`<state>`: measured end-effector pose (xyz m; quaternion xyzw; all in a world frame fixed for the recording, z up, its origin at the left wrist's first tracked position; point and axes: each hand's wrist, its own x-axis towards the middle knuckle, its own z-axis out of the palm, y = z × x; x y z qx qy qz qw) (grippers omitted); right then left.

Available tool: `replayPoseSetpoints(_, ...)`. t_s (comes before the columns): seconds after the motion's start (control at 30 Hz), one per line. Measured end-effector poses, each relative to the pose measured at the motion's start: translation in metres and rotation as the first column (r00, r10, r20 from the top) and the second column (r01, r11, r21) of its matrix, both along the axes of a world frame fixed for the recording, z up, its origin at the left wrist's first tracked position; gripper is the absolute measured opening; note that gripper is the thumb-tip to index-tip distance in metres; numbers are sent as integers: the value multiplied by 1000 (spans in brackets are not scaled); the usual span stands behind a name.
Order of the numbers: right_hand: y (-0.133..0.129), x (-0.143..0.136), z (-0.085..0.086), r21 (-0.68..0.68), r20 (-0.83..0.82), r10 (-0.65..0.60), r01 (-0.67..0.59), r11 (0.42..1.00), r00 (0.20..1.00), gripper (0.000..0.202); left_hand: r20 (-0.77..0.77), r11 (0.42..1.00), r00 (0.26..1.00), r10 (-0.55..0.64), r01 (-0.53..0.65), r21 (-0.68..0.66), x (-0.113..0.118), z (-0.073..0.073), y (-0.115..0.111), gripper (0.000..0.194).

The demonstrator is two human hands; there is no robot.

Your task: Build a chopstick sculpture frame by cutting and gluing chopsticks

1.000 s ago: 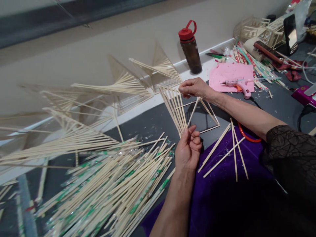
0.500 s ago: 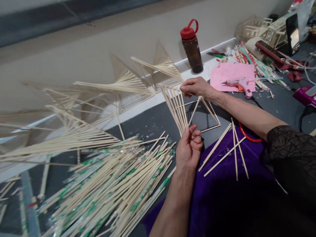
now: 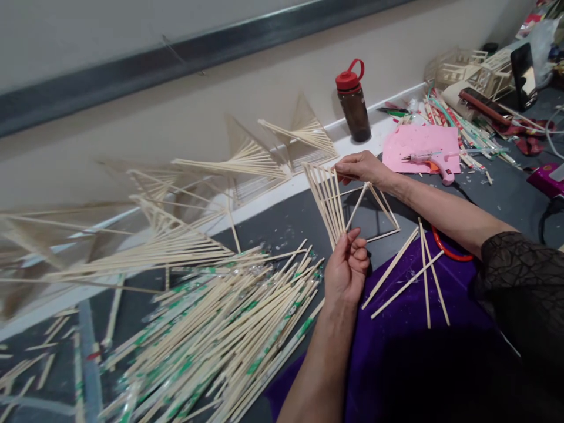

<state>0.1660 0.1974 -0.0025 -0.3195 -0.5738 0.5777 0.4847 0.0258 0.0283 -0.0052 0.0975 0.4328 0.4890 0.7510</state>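
Note:
A fan-shaped frame of several thin wooden sticks (image 3: 325,200) is held up between both hands. My left hand (image 3: 348,264) pinches its lower end, fingers curled. At its upper right corner, my right hand (image 3: 359,167) has its fingers closed on the frame. A triangular stick part (image 3: 374,205) extends to the right, between and below the hands. Several loose sticks (image 3: 425,270) lie on a purple cloth (image 3: 396,352) to the right of my left hand.
A pile of sticks, many in wrappers (image 3: 220,329), covers the left of the grey table. Finished stick structures (image 3: 176,241) stand along the wall. A red-capped bottle (image 3: 353,108), a pink glue gun (image 3: 436,161) on pink paper (image 3: 396,141) and a phone (image 3: 524,76) are beyond.
The whole view has shifted, so things appear lower and further right. Both hands keep their hold on the stick frame, with little change between them.

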Motion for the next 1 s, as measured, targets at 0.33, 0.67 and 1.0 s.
replayPoseSetpoints(0.33, -2, 0, 5, 29, 24, -6, 5, 1000, 1000, 15, -11, 1000, 1000, 7, -7, 13, 1, -1, -1, 19)
replayPoseSetpoints(0.67, -7, 1, 9, 34, 46, -12, 10, 999, 999, 17, -10, 1000, 1000, 1, -1, 17, 1, -1, -1, 19)
replayPoseSetpoints(1.0, -15, 5, 20, 1, 114, -2, 2, 1000, 993, 20, 0, 1000, 1000, 15, -15, 19, 3, -1, -1, 21)
